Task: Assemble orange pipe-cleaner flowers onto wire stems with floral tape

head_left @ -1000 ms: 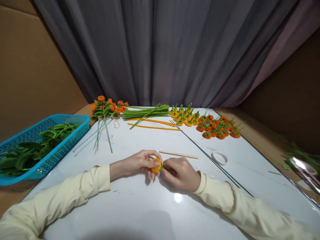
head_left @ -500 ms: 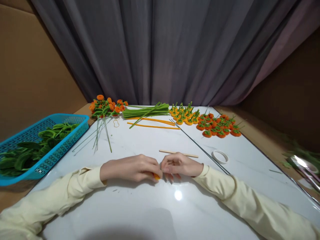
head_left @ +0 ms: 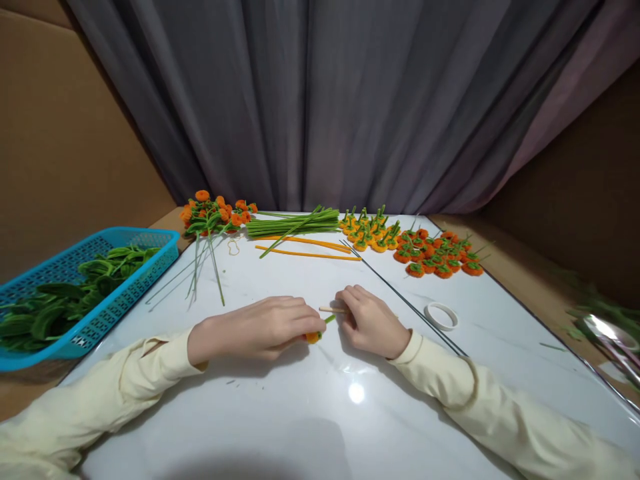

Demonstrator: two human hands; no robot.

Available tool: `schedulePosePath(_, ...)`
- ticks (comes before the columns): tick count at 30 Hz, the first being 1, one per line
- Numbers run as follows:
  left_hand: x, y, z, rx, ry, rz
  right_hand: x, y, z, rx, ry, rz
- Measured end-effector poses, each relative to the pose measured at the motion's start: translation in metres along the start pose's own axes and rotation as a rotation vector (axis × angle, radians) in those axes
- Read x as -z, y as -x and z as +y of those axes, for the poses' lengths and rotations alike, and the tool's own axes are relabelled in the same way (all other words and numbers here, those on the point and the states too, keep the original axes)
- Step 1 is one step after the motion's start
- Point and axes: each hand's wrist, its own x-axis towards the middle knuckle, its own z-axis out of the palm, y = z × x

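Observation:
Near the middle of the white table, my left hand (head_left: 260, 327) pinches a small yellow-orange flower (head_left: 313, 337) whose short green stem points up and to the right. My right hand (head_left: 371, 323) is closed over a thin wooden stick (head_left: 329, 309); the stick's left end sticks out past the fingers, and most of it is hidden. A narrow gap separates the two hands. Whether the right fingers have lifted the stick off the table cannot be made out.
At the left a blue basket (head_left: 167, 252) holds green leaves. Along the back lie orange flowers (head_left: 203, 195), green stems (head_left: 295, 224), yellow flowers (head_left: 379, 245) and more orange flowers (head_left: 443, 271). A white tape ring (head_left: 455, 317) and dark wires (head_left: 400, 295) lie to the right.
My hands have moved apart and slightly away from me. My right hand has turned palm down and closed over the stick. The flower's green stem now shows beside my left fingertips.

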Motion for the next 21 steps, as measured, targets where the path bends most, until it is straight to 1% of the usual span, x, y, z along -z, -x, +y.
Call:
schedulePosePath(3,-0.002,-0.002,-0.001,0.092,0.237,0.044,0.001,0.003,-0.006,-0.082,0.032,-0.069)
schedulePosePath(5,-0.004,-0.004,-0.002,0.183,0.353,0.083,-0.001,0.004,-0.007,-0.126,0.046,-0.086)
schedulePosePath(7,-0.007,-0.007,-0.004,0.306,0.528,0.145,-0.005,0.006,-0.006,-0.13,0.032,-0.069)
schedulePosePath(8,-0.009,-0.009,-0.005,0.376,0.659,0.186,-0.008,0.006,-0.004,-0.116,-0.01,-0.039)
schedulePosePath(11,-0.016,-0.014,-0.006,0.557,1.161,0.334,-0.014,0.006,-0.002,-0.025,-0.287,0.129)
schedulePosePath(13,-0.02,-0.016,-0.007,0.612,1.451,0.423,-0.012,0.007,-0.005,0.011,-0.481,0.244)
schedulePosePath(15,-0.024,-0.016,-0.009,0.62,1.646,0.474,-0.007,0.007,-0.011,-0.034,-0.639,0.292)
schedulePosePath(17,-0.026,-0.016,-0.012,0.627,1.801,0.495,0.0,0.008,-0.02,-0.143,-0.846,0.254)
schedulePosePath(19,-0.028,-0.015,-0.014,0.635,1.938,0.487,0.006,0.008,-0.028,-0.246,-1.089,0.16)
schedulePosePath(21,-0.029,-0.015,-0.015,0.63,2.033,0.486,0.009,0.008,-0.034,-0.313,-1.261,0.105)
